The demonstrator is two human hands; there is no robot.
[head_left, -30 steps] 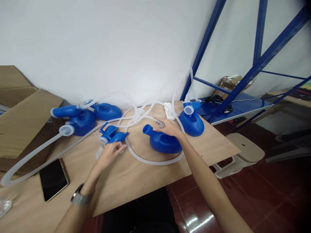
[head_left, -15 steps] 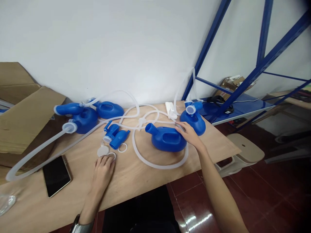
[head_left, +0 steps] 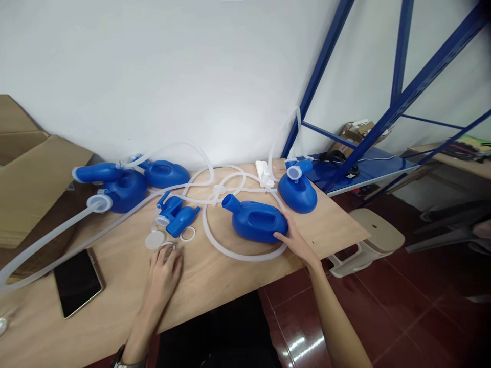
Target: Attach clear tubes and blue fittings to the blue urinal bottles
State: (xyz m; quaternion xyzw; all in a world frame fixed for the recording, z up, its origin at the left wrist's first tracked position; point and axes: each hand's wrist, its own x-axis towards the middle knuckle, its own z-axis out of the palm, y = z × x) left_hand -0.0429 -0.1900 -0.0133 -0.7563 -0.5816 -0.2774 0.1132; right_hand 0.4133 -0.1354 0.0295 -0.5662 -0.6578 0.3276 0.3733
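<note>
A blue urinal bottle (head_left: 251, 232) lies on its side at the middle of the table, its open neck pointing up and left. My right hand (head_left: 294, 239) grips its rounded base, thumb in front and fingers behind. My left hand (head_left: 163, 271) rests on the table with curled fingers closed on a white ring (head_left: 168, 244), which they partly cover. Just beyond it are a white round cap (head_left: 155, 239), a second white ring (head_left: 187, 234) and two blue spout pieces, the nearer spout (head_left: 181, 221) lying in front of the other (head_left: 170, 207).
Clear tubing (head_left: 230, 255) loops around and behind the bottle. More blue bottles stand at left (head_left: 128, 191) and right (head_left: 298, 194). A phone (head_left: 79, 283) lies left, near a cardboard box (head_left: 46, 174). A white power strip (head_left: 264, 174) sits by the wall; a stool (head_left: 378, 230) stands right.
My right hand has shifted from the top rear of the bottle to around its base, the thumb now in front. My left hand stays at the ring. The view has turned slightly right.
</note>
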